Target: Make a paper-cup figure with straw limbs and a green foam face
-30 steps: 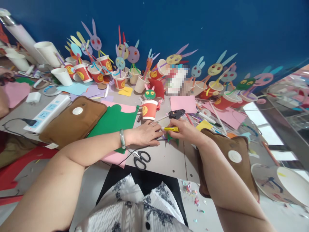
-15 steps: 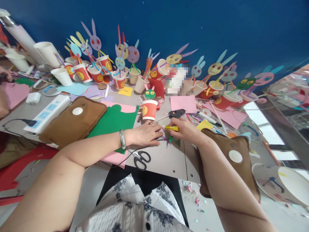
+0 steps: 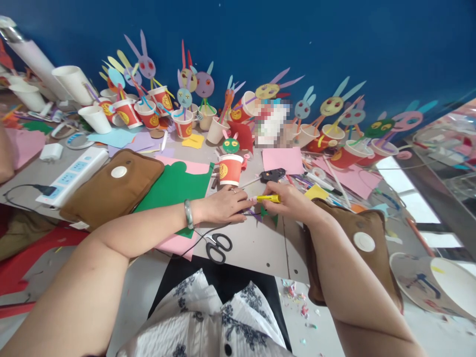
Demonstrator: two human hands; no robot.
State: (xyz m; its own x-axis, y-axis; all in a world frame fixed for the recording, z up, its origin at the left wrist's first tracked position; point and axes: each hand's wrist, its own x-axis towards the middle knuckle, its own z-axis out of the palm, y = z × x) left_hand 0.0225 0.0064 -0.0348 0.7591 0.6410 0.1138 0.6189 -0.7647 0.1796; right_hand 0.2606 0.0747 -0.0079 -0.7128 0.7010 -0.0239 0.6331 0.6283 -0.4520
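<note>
My right hand (image 3: pixel 284 199) grips a yellow marker (image 3: pixel 270 198), its tip pointing left at my left fingertips. Palm down on the grey table lies my left hand (image 3: pixel 229 204), fingers stretched out; anything beneath them is hidden. Green paper scraps (image 3: pixel 269 216) sit just under my right hand. Right behind my left hand stands a red paper cup (image 3: pixel 229 171) with a green rabbit face (image 3: pixel 231 145) above it. Black-handled scissors (image 3: pixel 218 247) rest open in front of my left hand. To its left is a sheet of green paper (image 3: pixel 174 186) over pink paper.
Brown cushioned pads (image 3: pixel 115 183) flank my arms, with a power strip (image 3: pixel 76 173) at left. Several rabbit-faced cups (image 3: pixel 184 124) line the blue wall. A black tool (image 3: pixel 272 175), pink paper (image 3: pixel 282 159) and pens lie beyond my right hand. A bin (image 3: pixel 416 277) stands at right.
My right hand has shifted slightly right with the yellow marker. My left hand stays nearly in place. Another person's hand at the far left has gone out of view, leaving part of the arm.
</note>
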